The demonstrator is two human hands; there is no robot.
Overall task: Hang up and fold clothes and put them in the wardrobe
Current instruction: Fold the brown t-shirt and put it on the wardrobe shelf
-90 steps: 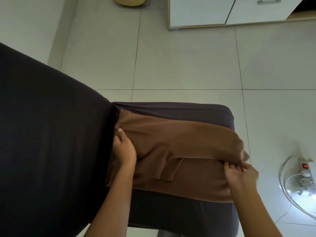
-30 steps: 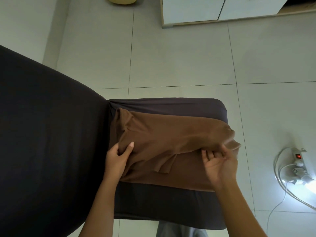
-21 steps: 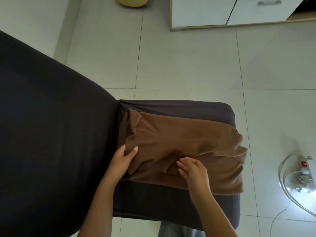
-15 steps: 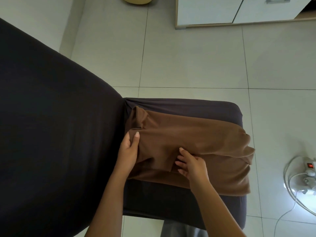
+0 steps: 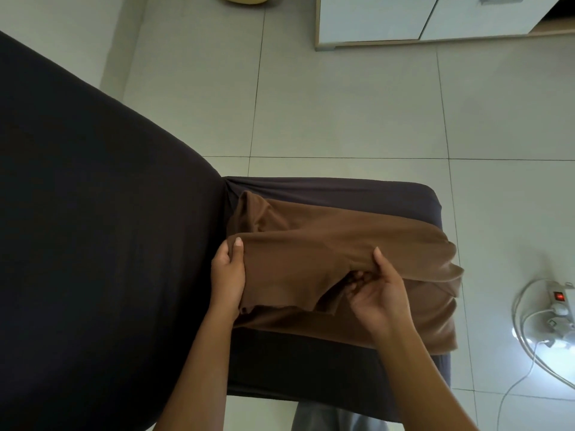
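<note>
Pinching a raised fold of the brown garment [image 5: 311, 244], the left hand [image 5: 227, 275] and right hand [image 5: 376, 293] each set a thumb on top and curl fingers [image 5: 357, 279] beneath. Beyond the fingertips, the remaining cloth lies on a dark-covered seat [image 5: 311, 362]. Right of them, a power strip [image 5: 560, 298] sits on the tiled floor [image 5: 342, 113]; far ahead stands a white cabinet [image 5: 373, 20].

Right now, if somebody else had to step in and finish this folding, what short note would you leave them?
Left hand grips the left end of the soft brown cloth garment, thumb on top.
Right hand pinches its folded-over upper layer near the middle, thumb above, fingers underneath.
The garment lies partly folded on the dark fabric-covered seat.
Done: one layer folded over.
Left: finish folding, then put it away.
</note>
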